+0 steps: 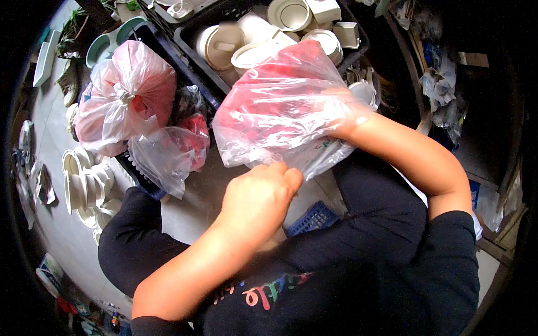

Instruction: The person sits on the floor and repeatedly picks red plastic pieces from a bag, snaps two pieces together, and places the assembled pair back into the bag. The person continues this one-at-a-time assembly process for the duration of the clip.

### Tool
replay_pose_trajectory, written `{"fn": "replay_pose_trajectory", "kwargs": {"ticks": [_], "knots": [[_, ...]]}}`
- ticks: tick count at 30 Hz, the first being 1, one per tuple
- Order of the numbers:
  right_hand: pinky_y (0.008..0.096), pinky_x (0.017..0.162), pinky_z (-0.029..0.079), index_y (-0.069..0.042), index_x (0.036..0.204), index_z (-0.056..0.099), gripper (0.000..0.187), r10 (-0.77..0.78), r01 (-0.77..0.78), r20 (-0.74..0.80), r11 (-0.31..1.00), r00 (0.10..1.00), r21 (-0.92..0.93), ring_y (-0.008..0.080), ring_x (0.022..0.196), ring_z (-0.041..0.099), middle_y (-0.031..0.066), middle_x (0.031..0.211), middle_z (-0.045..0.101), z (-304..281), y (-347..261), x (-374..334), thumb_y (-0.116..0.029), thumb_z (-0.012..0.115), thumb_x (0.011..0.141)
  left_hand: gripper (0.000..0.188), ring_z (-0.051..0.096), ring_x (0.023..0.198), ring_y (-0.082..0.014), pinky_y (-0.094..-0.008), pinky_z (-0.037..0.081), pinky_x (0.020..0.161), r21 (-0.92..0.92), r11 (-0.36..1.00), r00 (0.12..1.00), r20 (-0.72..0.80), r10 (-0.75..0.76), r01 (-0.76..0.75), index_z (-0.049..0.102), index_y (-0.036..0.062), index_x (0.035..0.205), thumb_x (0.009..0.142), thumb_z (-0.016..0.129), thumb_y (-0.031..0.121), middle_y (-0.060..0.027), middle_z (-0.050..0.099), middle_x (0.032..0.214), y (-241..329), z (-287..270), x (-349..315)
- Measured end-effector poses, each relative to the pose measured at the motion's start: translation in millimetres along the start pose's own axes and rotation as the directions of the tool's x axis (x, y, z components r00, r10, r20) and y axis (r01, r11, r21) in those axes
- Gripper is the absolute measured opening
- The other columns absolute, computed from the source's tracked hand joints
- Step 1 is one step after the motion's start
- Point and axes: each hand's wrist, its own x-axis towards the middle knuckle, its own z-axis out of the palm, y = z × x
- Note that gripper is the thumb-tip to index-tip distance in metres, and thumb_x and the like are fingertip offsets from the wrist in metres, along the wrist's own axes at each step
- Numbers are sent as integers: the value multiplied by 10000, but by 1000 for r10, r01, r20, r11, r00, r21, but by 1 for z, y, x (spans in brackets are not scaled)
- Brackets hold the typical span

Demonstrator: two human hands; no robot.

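I see a black crate point(182, 42) at the top centre, packed with white plastic wares, among them a round lidded pot point(225, 43), an open-topped pot point(290, 14) and a small square container point(347, 35). To its left I have a knotted, translucent bag point(143, 64) with pinkish contents, and just below it a smaller clear bag point(162, 157). Further left, cream-white pots point(87, 185) cluster on the pale grey floor point(73, 246). At upper left I make out green pots point(101, 50) and a long, pale tray point(46, 59); near the bottom centre, a blue perforated basket point(315, 218).
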Motion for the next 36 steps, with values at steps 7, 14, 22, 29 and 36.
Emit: {"fn": "replay_pose_trajectory", "kwargs": {"ticks": [7,14,22,29,36], "knots": [[338,1010,283,-153,1223,477,624,-91,120,256,988,962,-99,250,1173,408,83,1223,492,-16,17,8,-124,671,631,15,580,641,-224,-333,491,519,45,998,994,-93,56,-52,507,88,705,698,516,98,-66,517,667,3,-9,4],[357,905,382,-185,1172,529,538,245,-110,710,967,660,-232,279,1046,514,110,1091,570,23,35,8,-186,595,637,72,576,708,-261,-376,478,563,-18,1000,999,-35,-13,12,539,101,763,714,491,78,-84,531,708,-2,-8,1],[394,878,376,-146,1165,521,532,-310,307,15,936,951,-173,283,1081,465,87,1157,520,16,27,7,-167,613,641,86,579,722,-271,-382,480,579,-16,1000,1000,-21,-19,18,547,94,779,714,492,79,-88,542,724,-4,-8,1],[287,800,436,-137,1130,569,465,-254,220,299,965,920,144,200,914,577,89,1054,601,-83,-15,63,-249,669,690,59,567,688,-252,-362,475,555,70,998,941,-337,14,10,496,103,752,701,500,73,-75,515,709,-6,-53,9],[314,835,412,-151,1112,582,510,-48,61,279,997,959,-38,234,1016,508,101,1114,549,-91,-21,81,-102,693,617,113,566,727,-293,-386,462,599,95,989,941,-330,-73,110,547,94,828,734,489,72,-98,536,752,-25,-60,17]]}}
